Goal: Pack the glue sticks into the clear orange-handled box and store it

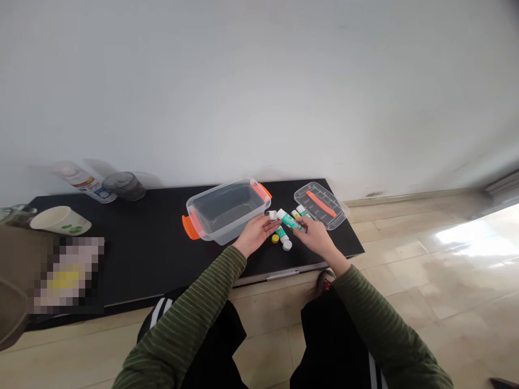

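Observation:
My right hand [315,234] is closed around a green-and-white glue stick [288,219], its white end pointing left. Just left of that end, my left hand [255,233] pinches a white cap [272,215] between thumb and fingers. The cap and the stick are apart, or nearly touching; I cannot tell which. Beneath my hands lies another green glue stick [281,234], with a yellow cap [275,238] and a whitish cap [287,245] nearby. More sticks [300,210] lie behind my right hand, partly hidden by it. Beside my left hand stands a clear plastic box [214,234] with orange latches.
The box's clear lid [339,219] with an orange handle lies at the right end of the black cabinet top [162,254]. At the left stand a spray can [87,183], a dark glass [124,186] and a paper cup [60,220]. A wall rises behind.

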Demonstrator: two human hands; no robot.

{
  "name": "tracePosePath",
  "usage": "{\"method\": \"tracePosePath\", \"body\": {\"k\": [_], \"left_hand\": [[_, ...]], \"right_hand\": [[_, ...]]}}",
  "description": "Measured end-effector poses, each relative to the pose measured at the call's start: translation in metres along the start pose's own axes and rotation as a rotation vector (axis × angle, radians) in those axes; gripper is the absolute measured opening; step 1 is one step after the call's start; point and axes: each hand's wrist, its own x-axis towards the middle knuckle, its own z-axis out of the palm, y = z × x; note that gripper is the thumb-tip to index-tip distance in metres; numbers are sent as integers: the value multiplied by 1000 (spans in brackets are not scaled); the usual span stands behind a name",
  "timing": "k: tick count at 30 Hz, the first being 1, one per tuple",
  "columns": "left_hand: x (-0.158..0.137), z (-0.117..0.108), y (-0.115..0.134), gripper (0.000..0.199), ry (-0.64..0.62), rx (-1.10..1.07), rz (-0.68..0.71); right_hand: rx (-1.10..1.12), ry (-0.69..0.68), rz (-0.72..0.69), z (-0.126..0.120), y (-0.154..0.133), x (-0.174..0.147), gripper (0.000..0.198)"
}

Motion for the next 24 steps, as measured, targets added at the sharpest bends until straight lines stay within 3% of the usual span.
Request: {"method": "tracePosePath", "body": {"k": [9,14,20,24], "left_hand": [[-9,4,-3,24,-86,145,82],[-14,6,-7,29,-115,196,108],[-18,8,-6,39,-165,264,146],[-19,10,-3,44,-201,333,151]], "right_hand": [[-79,45,-51,-6,-2,-14,31],[-66,2,-73,-10,-5,-20,32],[78,-49,10,-13,-5,-20,23],[330,-185,62,-10,2,-19,28]]}}
